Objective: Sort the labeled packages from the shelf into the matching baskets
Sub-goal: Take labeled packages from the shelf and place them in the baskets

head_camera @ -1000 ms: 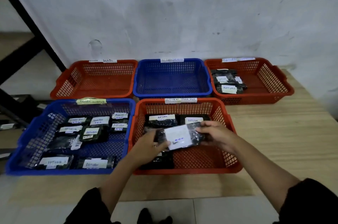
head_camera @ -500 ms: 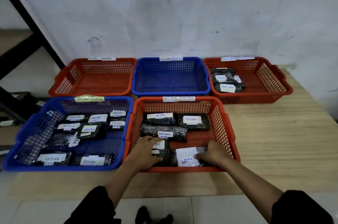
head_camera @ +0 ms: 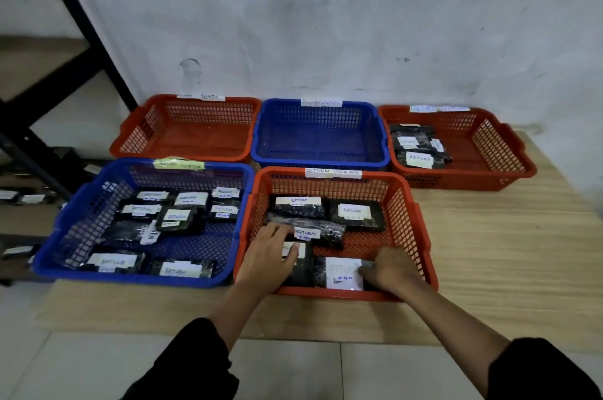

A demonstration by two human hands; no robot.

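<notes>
At the far left a black shelf frame (head_camera: 81, 50) runs diagonally, with a few labelled packages dimly visible low beside it; on the wooden table (head_camera: 505, 253) five baskets stand in two rows; the near left blue basket (head_camera: 52, 256) holds about nine dark packages with white RETURN labels, spread over its floor; behind it the far left red basket (head_camera: 137, 135) shows only its mesh floor; the left hand (head_camera: 270, 256) reaches into the near red basket (head_camera: 414, 226), fingers straight and relaxed, lying flat on a small dark package (head_camera: 300, 266) at the front left of that basket, the fingertips touching its white label; behind it, in the same basket, lie three more labelled packages, two side by side at the back and one long one across the middle; the far blue basket (head_camera: 381, 151) stands behind; just right of the left hand lies the package with the large white label (head_camera: 342, 272), flat on the basket floor against the front wall; the right hand (head_camera: 391, 272) grips its right end, fingers curled onto it; at the far right the far right red basket (head_camera: 509, 151) holds a stack of RETURN packages in its left half
</notes>
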